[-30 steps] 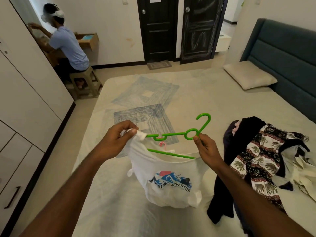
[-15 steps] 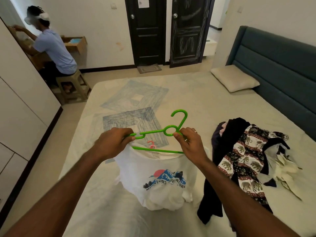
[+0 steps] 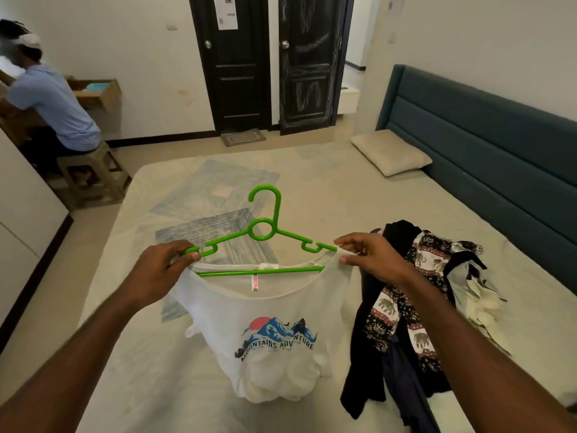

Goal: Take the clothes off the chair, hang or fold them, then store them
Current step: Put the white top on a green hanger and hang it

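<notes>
Over the bed [image 3: 343,198], the left hand [image 3: 162,270] and right hand [image 3: 371,257] have fingers clamped on the green hanger [image 3: 262,235] ends and the white T-shirt [image 3: 268,332] shoulders.

Pillow [image 3: 391,152]: at the bed's head, against the teal headboard [image 3: 487,132]
Doors [image 3: 271,64]: two, dark, shut
Person [image 3: 46,101]: seated on a stool [image 3: 93,173], far left
</notes>
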